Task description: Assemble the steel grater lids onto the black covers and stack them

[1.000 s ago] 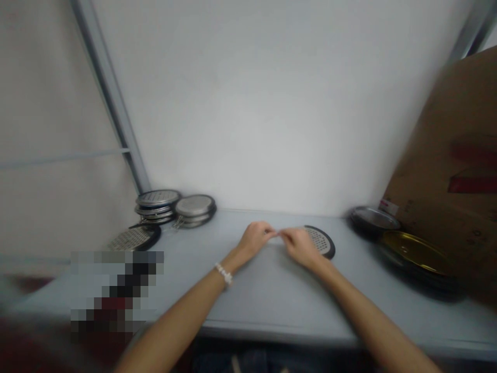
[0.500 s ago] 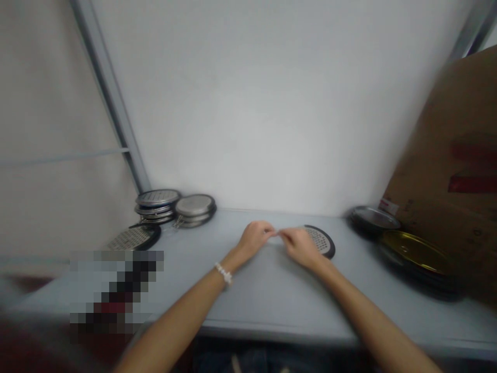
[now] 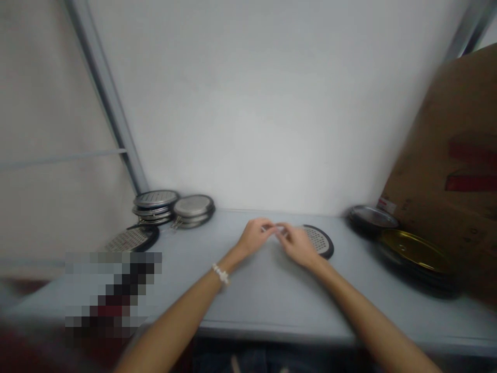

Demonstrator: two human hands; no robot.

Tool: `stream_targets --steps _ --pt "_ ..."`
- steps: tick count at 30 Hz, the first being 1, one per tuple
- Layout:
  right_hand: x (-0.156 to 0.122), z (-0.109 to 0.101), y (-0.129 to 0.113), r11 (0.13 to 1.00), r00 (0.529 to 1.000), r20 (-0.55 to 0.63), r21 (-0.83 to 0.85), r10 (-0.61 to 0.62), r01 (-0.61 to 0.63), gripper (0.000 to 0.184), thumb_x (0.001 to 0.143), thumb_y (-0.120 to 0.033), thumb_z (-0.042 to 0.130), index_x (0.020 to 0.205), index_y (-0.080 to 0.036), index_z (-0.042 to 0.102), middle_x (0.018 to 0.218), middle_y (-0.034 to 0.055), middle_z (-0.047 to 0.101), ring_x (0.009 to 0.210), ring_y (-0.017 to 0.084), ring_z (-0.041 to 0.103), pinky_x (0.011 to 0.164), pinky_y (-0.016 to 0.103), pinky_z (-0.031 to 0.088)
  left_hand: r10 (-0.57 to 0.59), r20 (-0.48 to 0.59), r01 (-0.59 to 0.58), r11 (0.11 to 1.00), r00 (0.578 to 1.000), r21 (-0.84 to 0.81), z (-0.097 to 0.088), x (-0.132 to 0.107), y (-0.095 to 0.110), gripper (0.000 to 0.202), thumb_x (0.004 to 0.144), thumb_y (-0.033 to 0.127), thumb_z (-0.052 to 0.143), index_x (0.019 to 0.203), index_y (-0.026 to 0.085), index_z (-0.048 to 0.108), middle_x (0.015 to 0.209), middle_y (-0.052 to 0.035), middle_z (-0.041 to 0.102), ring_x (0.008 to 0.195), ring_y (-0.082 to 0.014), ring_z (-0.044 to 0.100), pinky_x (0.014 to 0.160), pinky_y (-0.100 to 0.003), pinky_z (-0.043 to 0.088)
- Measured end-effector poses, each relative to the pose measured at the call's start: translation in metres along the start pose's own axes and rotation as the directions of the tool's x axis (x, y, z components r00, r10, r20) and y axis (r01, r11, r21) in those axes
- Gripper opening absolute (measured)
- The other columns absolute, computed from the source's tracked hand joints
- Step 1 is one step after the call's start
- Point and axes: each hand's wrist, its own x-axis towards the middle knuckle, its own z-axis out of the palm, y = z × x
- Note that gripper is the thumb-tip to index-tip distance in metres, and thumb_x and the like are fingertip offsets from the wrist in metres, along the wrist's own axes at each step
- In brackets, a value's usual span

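Observation:
My left hand (image 3: 255, 237), with a white bracelet (image 3: 221, 274) on its wrist, meets my right hand (image 3: 295, 243) above the middle of the table. Thumbs and fingers of both are pinched together, tips touching or nearly so. Whatever they pinch is too small and blurred to make out. Just behind my right hand lies a round grater plate (image 3: 320, 242) with a dark rim and rows of holes; the hand hides its left part.
A stack of round metal grater plates (image 3: 156, 199) and a shorter stack of round discs (image 3: 193, 206) stand back left, near another perforated plate (image 3: 130, 239). At right are a dark round dish (image 3: 373, 216), a yellow-topped round stack (image 3: 415, 251) and a cardboard box (image 3: 438, 134).
The fingers of my right hand have shifted slightly up and toward my left hand, so the fingertips now overlap more. The plates and stacks stay where they were.

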Motion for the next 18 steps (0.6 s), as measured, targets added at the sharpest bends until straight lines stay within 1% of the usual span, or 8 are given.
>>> stream_targets --steps 2,3,5,7,9,11,14,18 --pt "0.000 0.002 -0.001 0.999 0.999 -0.035 0.053 -0.005 0.007 0.042 0.092 -0.036 0.060 0.130 -0.016 0.057 0.104 0.0080 0.073 0.068 0.016 0.065 0.070 0.028 0.046 -0.017 0.046 0.020 0.998 0.999 -0.062 0.000 0.000 0.003 0.016 0.087 0.026 0.065 0.089 0.016 0.077 0.088 -0.0044 0.078 0.081 -0.0174 0.069 0.077 -0.025 0.051" --pt "0.000 0.003 -0.001 0.997 0.999 -0.044 0.071 -0.018 0.021 0.042 0.091 -0.037 0.062 0.127 -0.016 0.058 0.107 0.0088 0.072 0.069 0.016 0.064 0.071 0.028 0.047 -0.021 0.062 0.026 0.997 0.998 -0.074 0.000 0.000 0.004 0.016 0.087 0.025 0.064 0.088 0.016 0.078 0.087 -0.0040 0.078 0.081 -0.0174 0.069 0.077 -0.025 0.050" --pt "0.001 0.001 -0.002 0.996 0.999 -0.032 0.074 -0.042 0.044 0.027 0.093 -0.037 0.059 0.109 -0.016 0.066 0.096 0.0073 0.073 0.069 0.016 0.063 0.069 0.027 0.046 -0.026 0.074 0.031 0.998 0.997 -0.060 0.000 -0.001 0.006 0.017 0.086 0.025 0.064 0.087 0.016 0.078 0.086 -0.0036 0.078 0.080 -0.0175 0.070 0.077 -0.025 0.050" --pt "0.002 -0.003 -0.002 0.998 0.999 -0.008 0.047 -0.035 0.035 0.024 0.095 -0.035 0.055 0.089 -0.017 0.070 0.078 0.0041 0.071 0.066 0.016 0.061 0.065 0.026 0.042 -0.041 0.051 0.042 0.999 0.998 -0.023 -0.001 0.000 0.005 0.018 0.087 0.027 0.064 0.087 0.016 0.078 0.086 -0.0039 0.079 0.080 -0.0179 0.070 0.076 -0.026 0.050" --pt "0.004 -0.008 -0.002 0.999 1.000 0.015 0.033 -0.019 0.018 0.027 0.095 -0.032 0.053 0.080 -0.018 0.069 0.068 0.0018 0.069 0.062 0.016 0.059 0.063 0.026 0.040 -0.065 0.020 0.065 0.998 0.998 0.008 -0.003 0.001 0.004 0.018 0.087 0.029 0.065 0.088 0.017 0.078 0.087 -0.0047 0.079 0.080 -0.0185 0.070 0.076 -0.026 0.050" --pt "0.006 -0.013 0.001 1.000 0.999 0.036 0.027 -0.009 0.008 0.025 0.094 -0.031 0.054 0.078 -0.019 0.069 0.069 0.0009 0.069 0.064 0.016 0.060 0.065 0.025 0.040 -0.088 0.009 0.088 0.996 0.996 0.031 -0.004 0.001 0.002 0.019 0.087 0.030 0.065 0.089 0.017 0.078 0.087 -0.0052 0.079 0.080 -0.0190 0.070 0.075 -0.026 0.051" --pt "0.010 -0.023 0.014 0.990 0.991 -0.038 -0.046 0.128 -0.130 0.027 0.093 -0.035 0.054 0.075 -0.020 0.067 0.074 0.0028 0.071 0.071 0.018 0.062 0.068 0.025 0.039 -0.104 0.025 0.102 0.990 0.994 0.100 -0.004 0.001 0.001 0.020 0.090 0.031 0.063 0.094 0.017 0.077 0.087 -0.0057 0.078 0.081 -0.0194 0.070 0.076 -0.028 0.051" --pt "0.015 -0.042 0.050 0.913 0.895 -0.253 -0.085 0.368 -0.400 0.033 0.097 -0.031 0.042 0.075 -0.018 0.063 0.081 0.0120 0.070 0.079 0.023 0.061 0.070 0.029 0.037 -0.056 0.119 0.030 0.978 0.991 0.207 0.000 -0.005 0.002 0.026 0.088 0.030 0.067 0.110 0.016 0.071 0.097 -0.0074 0.076 0.090 -0.0211 0.070 0.084 -0.031 0.052"
